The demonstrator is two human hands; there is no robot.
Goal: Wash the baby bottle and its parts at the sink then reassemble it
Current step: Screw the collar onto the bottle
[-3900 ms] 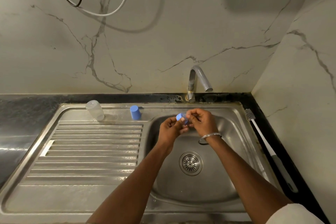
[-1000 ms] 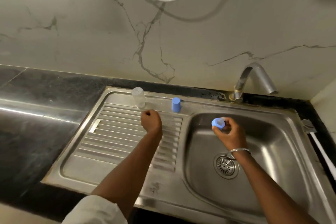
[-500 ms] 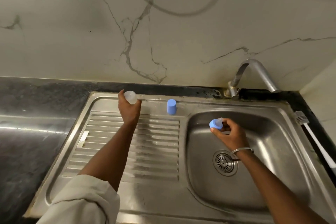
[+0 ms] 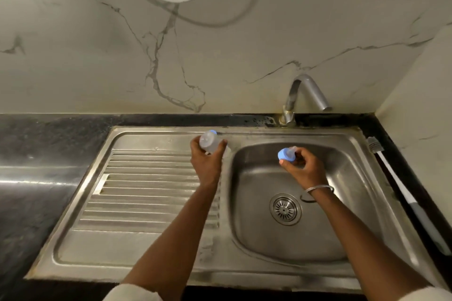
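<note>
Over the steel sink point(image 4: 259, 247), from head height, the left hand point(image 4: 207, 164) is at the back edge of the draining board point(image 4: 151, 193). Its fingers point(image 4: 195, 148) are curled round a clear bottle point(image 4: 208, 143), which is tilted with one round end turned up toward me. Whether the bottle touches the steel I cannot tell. Just behind it a sliver of a blue cap point(image 4: 213, 132) peeps out, the rest hidden by the bottle.

The right hand point(image 4: 304, 167), with a bangle point(image 4: 318, 189) at the wrist, is over the basin, well apart from the left. Its fingers point(image 4: 301, 153) and thumb are clamped on a blue ring point(image 4: 283, 154) with a pale teat point(image 4: 292, 150) poking from it. The teat is half covered by the hand and hard to make out.

Behind, the tap point(image 4: 307, 91) curves over the basin. A brush point(image 4: 401, 188) lies on the dark bench point(image 4: 36, 144) along the sink's right side. Both white sleeves point(image 4: 132, 294) are cut off at the bottom edge.
</note>
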